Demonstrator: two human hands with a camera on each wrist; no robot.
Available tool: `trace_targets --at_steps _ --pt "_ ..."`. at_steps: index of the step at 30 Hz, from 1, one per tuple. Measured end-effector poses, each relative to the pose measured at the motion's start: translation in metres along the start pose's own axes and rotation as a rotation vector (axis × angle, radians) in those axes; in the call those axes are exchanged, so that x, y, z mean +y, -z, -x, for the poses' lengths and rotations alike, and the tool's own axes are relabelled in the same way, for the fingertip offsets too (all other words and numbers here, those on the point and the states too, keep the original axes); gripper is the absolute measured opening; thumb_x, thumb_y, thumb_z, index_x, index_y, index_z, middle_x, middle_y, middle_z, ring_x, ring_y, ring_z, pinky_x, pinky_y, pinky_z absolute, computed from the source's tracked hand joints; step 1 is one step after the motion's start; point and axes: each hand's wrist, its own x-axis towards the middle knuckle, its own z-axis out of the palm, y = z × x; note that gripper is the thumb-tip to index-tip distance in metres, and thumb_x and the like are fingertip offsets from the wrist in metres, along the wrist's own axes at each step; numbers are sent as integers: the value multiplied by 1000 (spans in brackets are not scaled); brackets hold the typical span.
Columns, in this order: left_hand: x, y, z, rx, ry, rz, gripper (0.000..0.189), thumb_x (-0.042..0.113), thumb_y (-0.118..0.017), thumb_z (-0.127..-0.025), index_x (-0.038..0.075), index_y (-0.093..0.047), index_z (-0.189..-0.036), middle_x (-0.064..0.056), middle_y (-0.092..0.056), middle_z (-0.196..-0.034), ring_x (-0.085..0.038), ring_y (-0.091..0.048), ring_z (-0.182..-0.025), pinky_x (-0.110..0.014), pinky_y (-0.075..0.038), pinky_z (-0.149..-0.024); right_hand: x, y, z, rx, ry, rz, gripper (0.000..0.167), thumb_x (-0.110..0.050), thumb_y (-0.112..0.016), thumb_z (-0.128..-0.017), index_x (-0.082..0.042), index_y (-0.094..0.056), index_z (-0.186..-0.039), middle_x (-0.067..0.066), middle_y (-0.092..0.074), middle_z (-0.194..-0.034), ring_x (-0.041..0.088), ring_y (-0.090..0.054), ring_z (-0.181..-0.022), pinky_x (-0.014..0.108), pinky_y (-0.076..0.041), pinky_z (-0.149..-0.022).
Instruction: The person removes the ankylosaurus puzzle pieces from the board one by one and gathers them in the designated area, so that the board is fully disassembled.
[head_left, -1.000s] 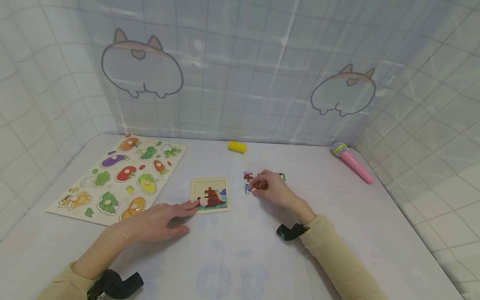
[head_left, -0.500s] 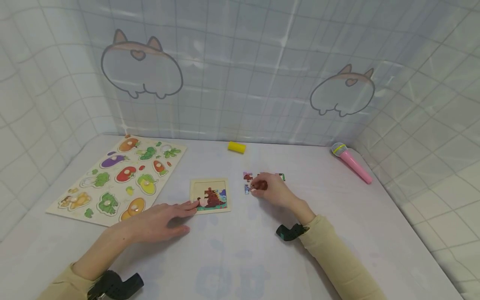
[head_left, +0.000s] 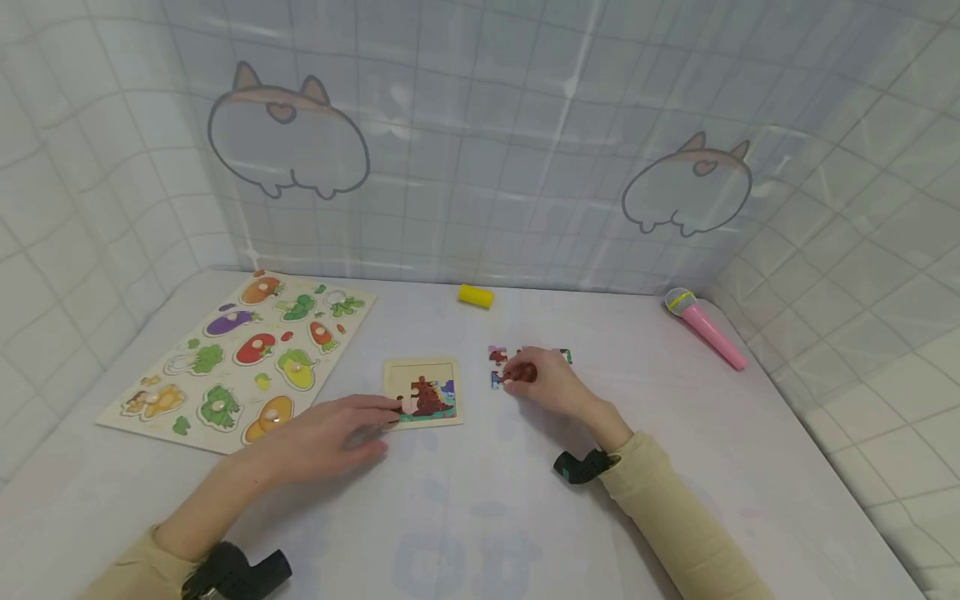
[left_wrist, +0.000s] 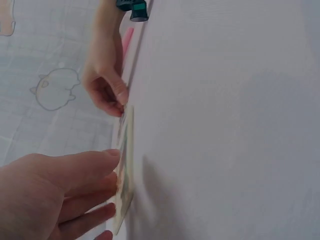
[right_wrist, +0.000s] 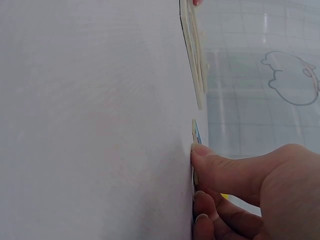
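Note:
A small square wooden puzzle tray (head_left: 401,369) lies mid-table, its lower part filled with pieces that show a brown hedgehog-like picture. My left hand (head_left: 322,437) reaches in from the left, fingers extended, fingertips over the tray's lower left corner. To the right of the tray, several loose jigsaw pieces (head_left: 498,356) lie in a group. My right hand (head_left: 551,379) is over them, thumb and fingers pinching a brown puzzle piece (head_left: 527,372) low at the table. In the right wrist view the thumb (right_wrist: 215,162) presses at a thin piece edge, and the fingers hide much of the group.
A large vegetable peg board (head_left: 262,379) lies at the left, partly behind the left hand. A yellow cylinder (head_left: 476,296) lies near the back wall. At the back right is a pink toy microphone (head_left: 708,333). Patterned cloth walls (head_left: 487,167) enclose the table.
My left hand has shifted slightly, its thumb moving up and toward the tray. The right hand stays at the loose pieces, almost unmoved.

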Motion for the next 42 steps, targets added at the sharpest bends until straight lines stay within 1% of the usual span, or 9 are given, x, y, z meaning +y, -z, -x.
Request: trace_targets --at_steps 1,4,8,13,18,23,27,36,42 --pt "1 -1 -1 -7 -15 -3 43 34 -65 -97 15 -63 -136 0 -52 -150 -29 -48 -139 -51 -43 -109 0 0 0 0 1 -1 20 -13 -77 -88 -9 -73 -107 -2 -64 -86 15 -54 -78 24 -47 -67" --pt "4 -5 -2 -58 -34 -8 52 39 -63 -98 16 -55 -144 0 -42 -158 -28 -42 -143 -52 -42 -110 1 0 0 -1 3 -2 20 -13 -77 -88 -8 -73 -107 -1 -64 -87 15 -54 -78 24 -47 -68" --pt "5 -9 -3 -102 -5 -7 55 41 -63 -97 20 -52 -147 4 -36 -161 -26 -39 -146 -52 -41 -111 1 0 0 -6 8 -7 20 -13 -77 -89 -8 -73 -107 -1 -64 -87 15 -54 -79 24 -47 -68" --pt "7 -9 -2 -107 4 -11 54 40 -62 -98 19 -52 -147 3 -36 -161 -26 -36 -147 -52 -40 -112 1 0 -1 -9 11 -12 20 -12 -77 -89 -8 -73 -108 -1 -63 -87 15 -54 -79 24 -47 -68" --pt "9 -9 -2 -108 -10 -10 56 38 -63 -98 17 -50 -148 2 -34 -162 -27 -36 -147 -53 -41 -111 1 0 -1 -8 1 0 21 -13 -77 -89 -8 -73 -108 0 -62 -87 15 -54 -78 24 -46 -67" --pt "9 -10 -1 -120 -1 -3 56 36 -62 -98 20 -48 -150 2 -33 -163 -27 -38 -146 -53 -41 -111 -1 1 -1 -9 -10 18 21 -14 -77 -88 -8 -74 -108 0 -61 -86 15 -53 -77 24 -44 -66" --pt "8 -10 -2 -124 -5 -5 55 35 -62 -99 19 -48 -150 2 -33 -163 -27 -38 -146 -53 -41 -111 -3 1 -1 -9 -12 29 21 -13 -77 -89 -8 -74 -108 0 -60 -85 15 -52 -77 24 -43 -66" --pt "11 -9 -1 -141 8 7 58 37 -61 -99 16 -46 -151 1 -31 -164 -26 -34 -148 -53 -40 -112 -4 2 0 -10 -3 42 19 -12 -76 -89 -8 -74 -107 0 -60 -85 14 -51 -76 24 -42 -66" --pt "11 -8 -1 -140 -7 11 59 39 -59 -100 14 -46 -151 1 -30 -164 -26 -32 -149 -54 -39 -112 -4 2 1 -4 8 33 17 -13 -74 -91 -8 -74 -108 0 -60 -88 15 -51 -79 25 -43 -67"
